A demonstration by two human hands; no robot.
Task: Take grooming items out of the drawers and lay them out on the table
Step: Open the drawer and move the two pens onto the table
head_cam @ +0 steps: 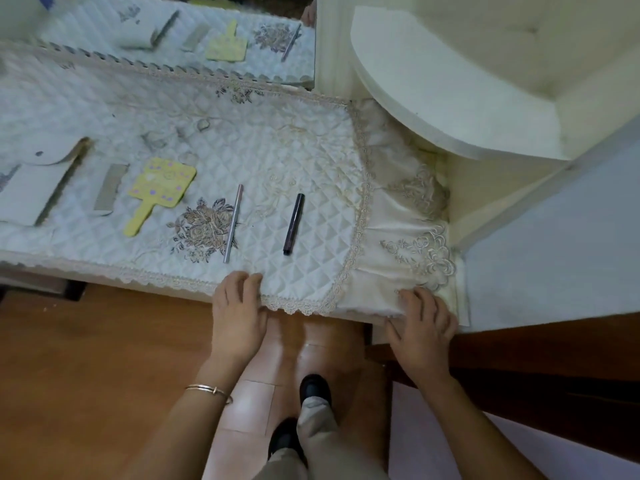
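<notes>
On the quilted white table cover (242,133) lie a grey comb (110,188), a yellow hand mirror (157,192) with purple dots, a slim silver pencil (233,223) and a dark tube (293,224), side by side. A white pouch (31,188) rests at the far left. My left hand (237,313) presses on the lace front edge of the cover, below the pencil and the tube. My right hand (420,323) rests on the hanging embroidered end of the cover (412,216) at the table's right corner. Neither hand holds an item. No drawer is visible.
A mirror (173,36) behind the table reflects the laid-out items. A cream curved shelf unit (450,98) stands to the right. Below are an orange-brown tiled floor (86,375), my legs and dark shoes (313,389), and dark wood furniture (554,375) at right.
</notes>
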